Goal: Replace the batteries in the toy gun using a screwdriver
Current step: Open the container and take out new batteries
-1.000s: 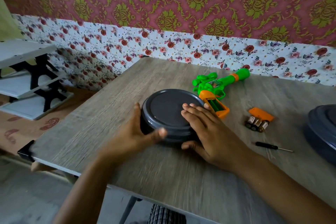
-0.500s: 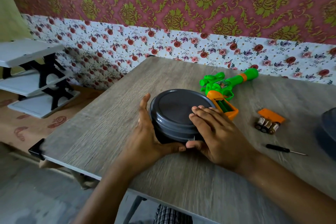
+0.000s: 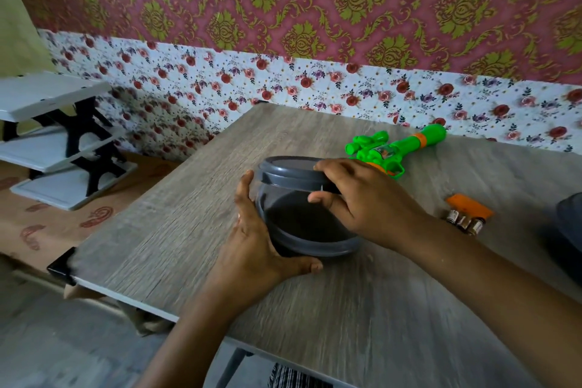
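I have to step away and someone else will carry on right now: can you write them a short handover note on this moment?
Left hand holds the grey container steady against the table.
Right hand grips the grey lid, raised off the container at a tilt.
The toy gun lies behind the right hand.
Three batteries sit beside the orange battery cover, to the right.
The screwdriver is not in view.
Done: cover off, batteries out of the gun, container open.
Left: the container looks empty or dark inside, so find fresh batteries, fit them, then screw the cover back on.
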The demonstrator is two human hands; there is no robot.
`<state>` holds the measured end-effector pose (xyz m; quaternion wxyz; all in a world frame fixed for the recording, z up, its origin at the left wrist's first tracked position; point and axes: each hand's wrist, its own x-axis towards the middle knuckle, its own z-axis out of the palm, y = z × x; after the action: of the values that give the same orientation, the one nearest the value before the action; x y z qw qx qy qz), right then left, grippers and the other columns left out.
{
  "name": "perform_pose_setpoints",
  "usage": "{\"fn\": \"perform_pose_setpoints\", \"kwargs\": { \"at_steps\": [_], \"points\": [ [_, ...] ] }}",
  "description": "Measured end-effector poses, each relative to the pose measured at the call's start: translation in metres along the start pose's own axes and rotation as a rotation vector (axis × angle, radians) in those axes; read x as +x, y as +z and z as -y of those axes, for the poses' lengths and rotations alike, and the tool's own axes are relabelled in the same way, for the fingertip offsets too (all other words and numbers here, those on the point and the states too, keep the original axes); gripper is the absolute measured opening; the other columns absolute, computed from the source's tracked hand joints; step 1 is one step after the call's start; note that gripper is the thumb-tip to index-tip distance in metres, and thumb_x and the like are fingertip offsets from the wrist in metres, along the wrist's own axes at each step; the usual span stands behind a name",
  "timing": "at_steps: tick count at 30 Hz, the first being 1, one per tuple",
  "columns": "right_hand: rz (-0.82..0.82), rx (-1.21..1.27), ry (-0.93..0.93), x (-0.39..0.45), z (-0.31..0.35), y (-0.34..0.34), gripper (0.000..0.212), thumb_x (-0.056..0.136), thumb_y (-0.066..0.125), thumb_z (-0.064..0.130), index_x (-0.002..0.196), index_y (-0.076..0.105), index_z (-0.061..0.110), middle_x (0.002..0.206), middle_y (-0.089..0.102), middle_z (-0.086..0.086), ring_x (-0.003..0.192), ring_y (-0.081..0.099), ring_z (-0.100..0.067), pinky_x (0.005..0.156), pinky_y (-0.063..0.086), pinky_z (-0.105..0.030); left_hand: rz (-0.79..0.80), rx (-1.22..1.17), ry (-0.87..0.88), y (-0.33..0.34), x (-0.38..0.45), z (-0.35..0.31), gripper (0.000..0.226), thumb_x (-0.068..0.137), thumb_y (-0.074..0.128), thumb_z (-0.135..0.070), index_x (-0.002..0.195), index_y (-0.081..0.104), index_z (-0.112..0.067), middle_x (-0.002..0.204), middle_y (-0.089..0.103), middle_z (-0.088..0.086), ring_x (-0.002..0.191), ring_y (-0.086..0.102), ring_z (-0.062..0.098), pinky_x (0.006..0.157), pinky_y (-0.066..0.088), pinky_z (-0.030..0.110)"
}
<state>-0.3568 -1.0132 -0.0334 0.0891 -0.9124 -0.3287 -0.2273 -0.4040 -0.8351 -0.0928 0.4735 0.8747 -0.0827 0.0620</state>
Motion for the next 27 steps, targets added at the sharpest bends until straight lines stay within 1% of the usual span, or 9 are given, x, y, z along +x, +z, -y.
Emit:
{"fn": "perform_pose_setpoints", "kwargs": {
  "at_steps": [2,5,9,15,18,21,24,25,27],
  "points": [
    [0.032,0.004,0.026,0.011,0.003,0.002,0.059,0.087,0.033,0.052,0.114,0.056,0.005,0.108,0.064,-0.016,0.100,0.060,-0.032,0.084,0.052,-0.040,-0.014,0.012,-0.006,0.000,0.001,0.000,0.149,0.033,0.071,-0.070,0.136,-0.032,-0.042,0.156,0.020,-0.002,0.140,0.027,0.012,0.106,0.017,0.019],
    [0.126,-0.010,0.031,0.026,0.004,0.009,0.048,0.092,0.042,0.043,0.121,0.051,0.006,0.119,0.058,-0.012,0.112,0.052,-0.028,0.095,0.042,-0.037,-0.015,0.019,-0.024,0.000,0.001,0.001,0.149,0.030,0.069,-0.072,0.135,-0.033,-0.044,0.157,0.019,-0.001,0.140,0.027,0.013,0.105,0.018,0.019],
    [0.224,-0.006,0.097,0.041,0.003,0.015,0.040,0.093,0.045,0.036,0.122,0.047,0.008,0.123,0.053,-0.010,0.115,0.049,-0.027,0.096,0.038,-0.036,0.000,0.042,-0.017,0.000,0.001,0.001,0.146,0.032,0.069,-0.073,0.129,-0.038,-0.049,0.158,0.011,-0.002,0.142,0.022,0.015,0.108,0.018,0.023],
    [0.268,0.027,0.150,0.046,0.003,0.015,0.045,0.093,0.045,0.038,0.129,0.042,0.010,0.132,0.049,-0.009,0.121,0.045,-0.025,0.099,0.036,-0.035,0.000,0.084,-0.001,-0.001,0.000,0.002,0.148,0.032,0.065,-0.076,0.138,-0.032,-0.040,0.159,-0.003,-0.007,0.145,0.009,0.015,0.117,0.014,0.033],
    [0.216,0.066,0.146,0.041,0.001,0.009,0.052,0.093,0.045,0.038,0.137,0.039,0.010,0.144,0.041,-0.007,0.132,0.037,-0.021,0.109,0.030,-0.032,-0.016,0.050,0.011,-0.002,-0.001,0.000,0.149,0.035,0.069,-0.072,0.138,-0.033,-0.038,0.158,-0.006,-0.011,0.142,0.003,0.007,0.113,0.011,0.027],
    [0.074,0.151,0.154,0.024,-0.008,-0.005,0.047,0.093,0.048,0.033,0.134,0.046,0.010,0.144,0.042,-0.005,0.133,0.036,-0.016,0.107,0.024,-0.021,-0.047,0.045,0.060,-0.004,-0.005,0.002,0.147,0.036,0.066,-0.079,0.131,-0.039,-0.043,0.155,-0.015,-0.015,0.136,-0.005,0.000,0.114,0.007,0.028],
    [-0.030,0.183,0.230,-0.010,-0.032,-0.027,0.035,0.091,0.054,0.024,0.121,0.059,0.007,0.129,0.056,-0.008,0.122,0.049,-0.020,0.097,0.028,-0.016,-0.090,0.104,0.138,-0.001,-0.007,0.003,0.132,0.033,0.054,-0.092,0.116,-0.043,-0.060,0.152,-0.016,-0.014,0.141,-0.004,0.010,0.114,0.002,0.027],
    [-0.052,0.184,0.279,-0.024,-0.042,-0.033,0.030,0.090,0.055,0.021,0.116,0.062,0.006,0.123,0.060,-0.010,0.116,0.053,-0.022,0.094,0.032,-0.019,-0.136,0.141,0.173,0.000,-0.008,0.002,0.128,0.035,0.050,-0.094,0.118,-0.041,-0.061,0.152,-0.012,-0.012,0.142,-0.001,0.016,0.115,0.006,0.031],
    [-0.080,0.172,0.410,-0.051,-0.069,-0.043,0.024,0.089,0.057,0.016,0.108,0.067,0.005,0.112,0.065,-0.012,0.103,0.059,-0.024,0.085,0.040,-0.025,-0.257,0.215,0.281,0.006,-0.007,-0.003,0.121,0.048,0.047,-0.092,0.132,-0.031,-0.054,0.155,0.000,-0.006,0.142,0.012,0.026,0.112,0.020,0.045]
  ]
}}
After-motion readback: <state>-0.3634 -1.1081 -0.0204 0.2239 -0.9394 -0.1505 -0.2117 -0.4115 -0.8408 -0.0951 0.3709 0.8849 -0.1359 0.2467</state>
